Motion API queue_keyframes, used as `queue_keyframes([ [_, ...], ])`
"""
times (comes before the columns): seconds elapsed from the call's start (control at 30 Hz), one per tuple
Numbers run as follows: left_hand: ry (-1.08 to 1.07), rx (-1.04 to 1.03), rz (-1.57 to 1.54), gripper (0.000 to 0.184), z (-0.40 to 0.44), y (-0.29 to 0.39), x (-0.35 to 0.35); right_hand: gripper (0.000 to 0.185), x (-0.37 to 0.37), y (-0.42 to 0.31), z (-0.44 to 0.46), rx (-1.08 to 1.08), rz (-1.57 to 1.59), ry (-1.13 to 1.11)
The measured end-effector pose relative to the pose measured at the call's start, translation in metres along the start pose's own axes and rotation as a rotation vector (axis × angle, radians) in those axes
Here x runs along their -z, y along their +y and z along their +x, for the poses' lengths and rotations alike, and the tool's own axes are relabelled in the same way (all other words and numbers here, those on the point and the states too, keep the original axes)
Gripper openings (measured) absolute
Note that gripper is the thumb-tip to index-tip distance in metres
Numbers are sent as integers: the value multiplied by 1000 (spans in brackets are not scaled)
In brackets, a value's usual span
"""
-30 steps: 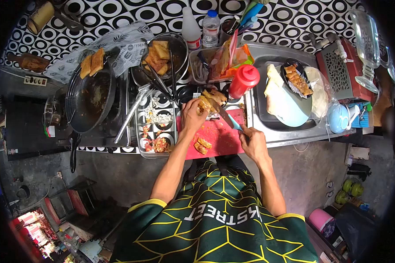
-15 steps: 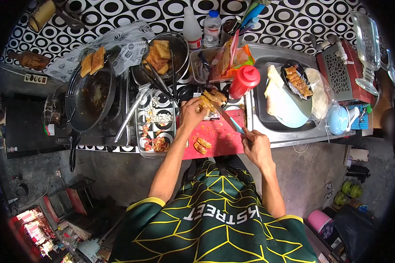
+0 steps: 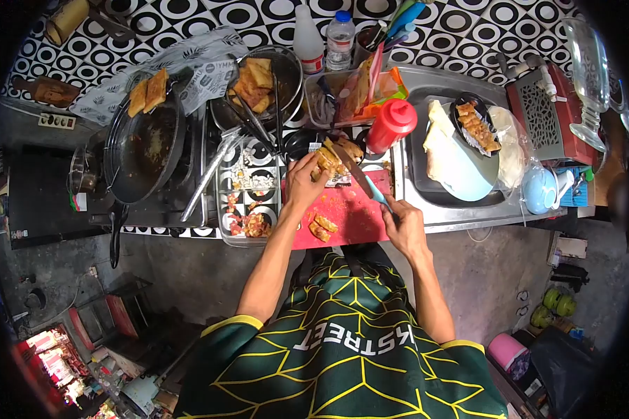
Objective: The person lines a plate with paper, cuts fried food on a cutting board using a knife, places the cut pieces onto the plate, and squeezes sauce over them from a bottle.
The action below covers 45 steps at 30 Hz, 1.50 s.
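My left hand (image 3: 306,183) is closed on a piece of fried pastry (image 3: 328,163) near the top of the red cutting board (image 3: 349,216). In my right hand (image 3: 404,225) is the light blue handle of a knife (image 3: 360,177), its blade reaching up and left to the pastry. Two cut pastry pieces (image 3: 322,228) lie near the board's front edge. Behind the pastry, a black dish (image 3: 301,142) is partly hidden. A divided clear tray (image 3: 250,239) of white and reddish fillings stands left of the board.
A red squeeze bottle (image 3: 393,126) stands behind the board. Further left are a pan (image 3: 145,160) and a strainer bowl (image 3: 286,66) with fried pastries and tongs. On the right, a sink tray holds a light blue plate (image 3: 468,174) and a black dish of pastry (image 3: 476,126).
The knife has shifted slightly in my right hand, its blade still at the pastry. My left hand stays almost in place, and the view has tilted a little.
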State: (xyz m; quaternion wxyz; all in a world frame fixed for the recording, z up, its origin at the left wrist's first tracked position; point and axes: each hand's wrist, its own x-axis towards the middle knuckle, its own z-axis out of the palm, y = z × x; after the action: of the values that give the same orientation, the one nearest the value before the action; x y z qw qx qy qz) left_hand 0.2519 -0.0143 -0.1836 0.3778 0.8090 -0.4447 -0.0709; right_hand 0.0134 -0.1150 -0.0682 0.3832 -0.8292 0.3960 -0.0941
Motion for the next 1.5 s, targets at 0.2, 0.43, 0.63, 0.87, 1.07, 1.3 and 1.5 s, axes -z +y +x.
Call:
queue_keyframes([
  [0.2, 102, -85, -58, 36, -20, 23, 31, 27, 3, 39, -46, -119, 250, -69],
  [0.43, -183, 141, -76, 31, -113, 19, 36, 25, 28, 114, -114, -552, 380, -399],
  [0.63, -198, 210, -12, 31, -121, 23, 28, 27, 14, 123, -101, -545, 411, -459],
  [0.87, -166, 168, -20, 29, -115, 20, 18, 30, -32, 104, -74, -389, 407, -468],
  [1.07, -135, 181, -54, 31, -106, 24, 20, 30, -41, 90, -70, -389, 431, -443],
  [1.3, 44, 195, -205, 32, -76, 49, 47, 29, -26, 64, -58, -375, 499, -347],
  [1.5, 90, 225, -202, 37, -58, 33, 40, 29, -42, 40, -21, -345, 540, -243],
])
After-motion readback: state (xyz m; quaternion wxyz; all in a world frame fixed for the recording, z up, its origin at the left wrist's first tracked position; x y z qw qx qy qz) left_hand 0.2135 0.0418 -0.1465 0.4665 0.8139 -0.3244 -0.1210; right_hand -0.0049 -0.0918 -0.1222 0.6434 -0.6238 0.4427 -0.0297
